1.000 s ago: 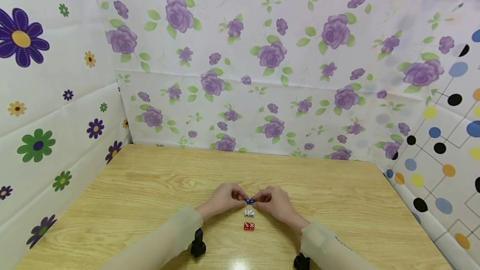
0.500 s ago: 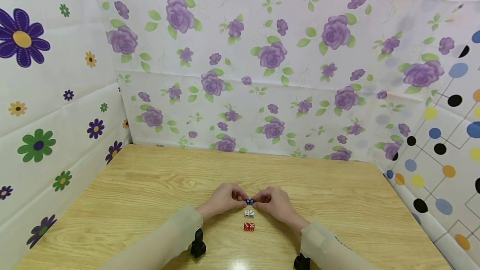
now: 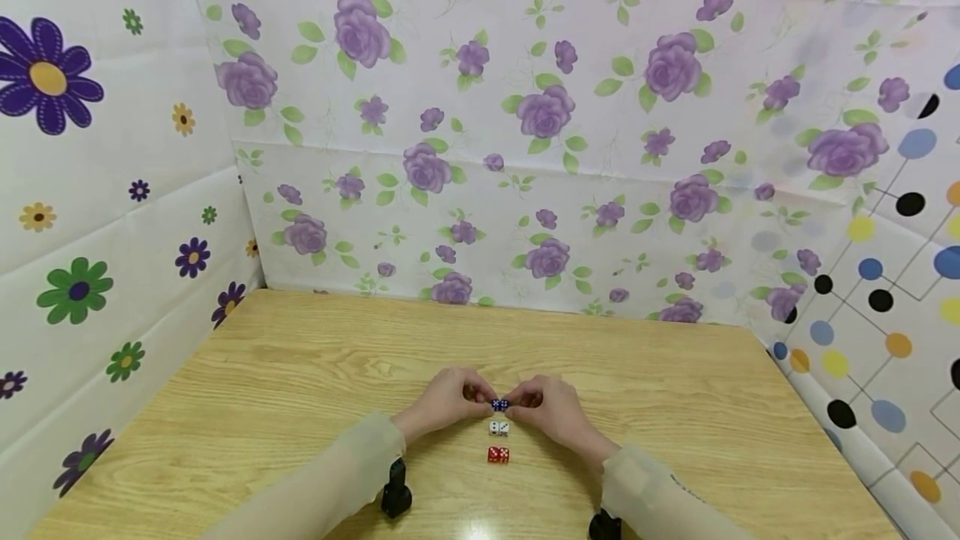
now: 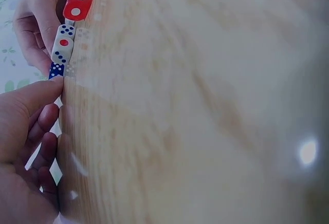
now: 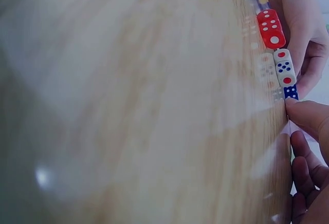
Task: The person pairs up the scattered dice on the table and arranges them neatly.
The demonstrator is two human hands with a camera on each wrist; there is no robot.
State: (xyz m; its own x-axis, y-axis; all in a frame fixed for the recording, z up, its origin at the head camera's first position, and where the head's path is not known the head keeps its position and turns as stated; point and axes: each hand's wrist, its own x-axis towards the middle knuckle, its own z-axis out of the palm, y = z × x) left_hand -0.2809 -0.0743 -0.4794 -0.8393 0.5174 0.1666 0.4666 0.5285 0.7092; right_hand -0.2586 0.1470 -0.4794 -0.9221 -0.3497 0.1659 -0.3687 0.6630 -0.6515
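Two dark blue dice (image 3: 500, 405) with white pips lie side by side on the table. My left hand (image 3: 447, 398) pinches the left end of this pair with thumb and forefinger. From the other side my right hand (image 3: 553, 411) pinches the right end; its thumb (image 5: 307, 113) covers part of the blue die (image 5: 291, 91) in the right wrist view. Nearer to me sits a touching pair of white dice (image 3: 498, 428), and nearer still a touching pair of red dice (image 3: 498, 455). Neither hand touches the white or red pairs.
The dice stand on a wood-grain table (image 3: 315, 357). A flowered cloth (image 3: 480, 148) hangs behind it, with patterned cloths at both sides. A black wrist device (image 3: 396, 490) is under the left sleeve, another black device (image 3: 604, 523) under the right.
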